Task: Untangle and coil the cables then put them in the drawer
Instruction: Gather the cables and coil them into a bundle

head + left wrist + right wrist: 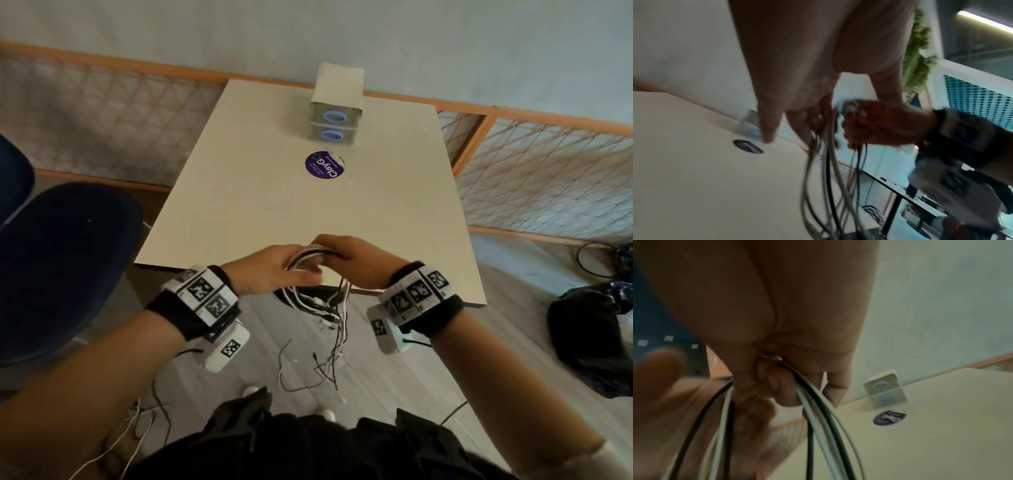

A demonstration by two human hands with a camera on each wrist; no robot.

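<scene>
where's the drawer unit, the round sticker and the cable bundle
drawer unit (334, 127): head view, front face between the two ring handles
sticker (324, 165): head view, middle of the purple disc
cables (819, 405): right wrist view, strands just below the gripping fingers

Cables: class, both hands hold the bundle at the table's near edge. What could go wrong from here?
1. Loose ends of the cables hang to the floor, so coiling may snag or re-knot them.
2. Black and white strands share one bundle, perhaps still tangled.
3. The drawers look shut while left hand and right hand are full.
</scene>
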